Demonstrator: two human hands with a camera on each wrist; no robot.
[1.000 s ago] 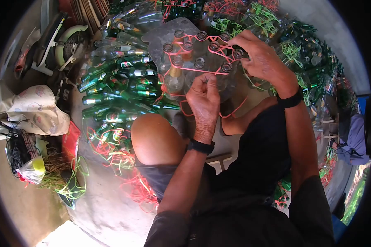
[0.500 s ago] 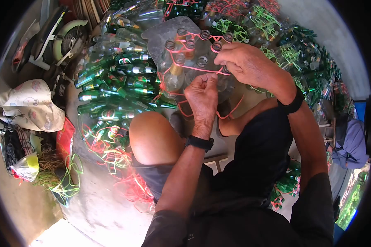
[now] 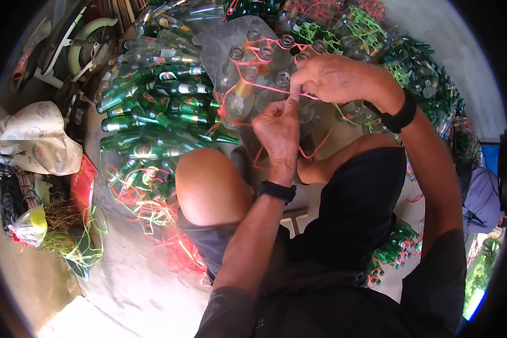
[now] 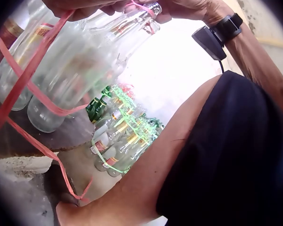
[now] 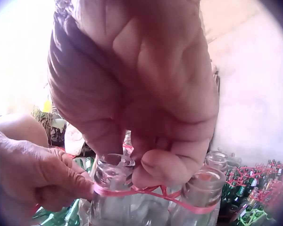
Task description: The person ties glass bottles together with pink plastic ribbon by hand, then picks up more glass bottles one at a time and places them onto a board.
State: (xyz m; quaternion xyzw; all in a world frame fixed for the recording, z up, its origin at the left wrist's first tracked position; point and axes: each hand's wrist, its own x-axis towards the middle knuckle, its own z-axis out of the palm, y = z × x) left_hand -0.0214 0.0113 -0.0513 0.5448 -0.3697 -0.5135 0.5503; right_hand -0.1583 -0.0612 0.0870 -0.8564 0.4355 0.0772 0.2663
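Note:
Several clear glass bottles stand upright in a cluster on a grey slab, with pink twine looped around their necks. At the near side of the cluster, my left hand pinches the twine between thumb and forefinger. My right hand reaches over the right-hand bottles, its curled fingers gripping twine between the necks. In the right wrist view, those fingers press down between two bottle necks, and a pink strand crosses in front of them. A loose length of twine hangs below the left hand.
Green bottles lie piled to the left. Bundles bound with green twine stand at the back right. Loose pink twine is strewn on the floor beside my bent knee. A cloth sack sits at far left.
My right hand has moved left and toward me, from the far-right bottle necks to beside the left hand. My left hand keeps its pinch on the twine.

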